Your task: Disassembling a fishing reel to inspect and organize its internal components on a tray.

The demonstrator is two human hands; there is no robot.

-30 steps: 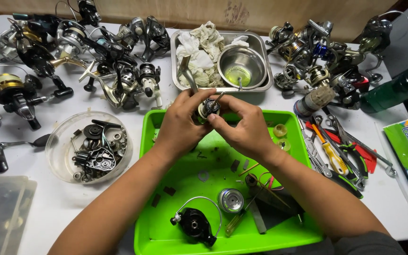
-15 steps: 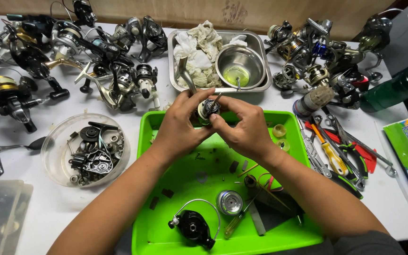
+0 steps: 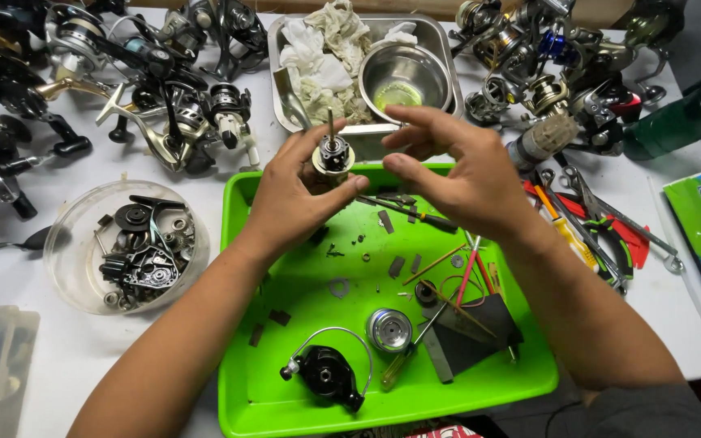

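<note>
White table (image 3: 83,357) is crowded with fishing reels and tools. Nearest, at 6 o'clock, a black rotor (image 3: 324,375) and a silver spool (image 3: 389,329) lie in the green tray (image 3: 241,381). Above the tray centre, the left hand (image 3: 294,203) grasps a small reel part (image 3: 333,156) upright, its shaft pointing up. The right hand (image 3: 464,174), at 3 o'clock of the part, has loosely curled fingers that hold nothing I can see. If the grip slips, the part may fall among the tiny pieces. Farther, at 12 o'clock, stands a metal pan (image 3: 279,89) with rags.

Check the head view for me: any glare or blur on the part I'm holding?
Head view: the reel part in the left hand is sharp, evenly lit; the right hand is sharp too; glare only on the steel bowl; edges bend slightly.
</note>
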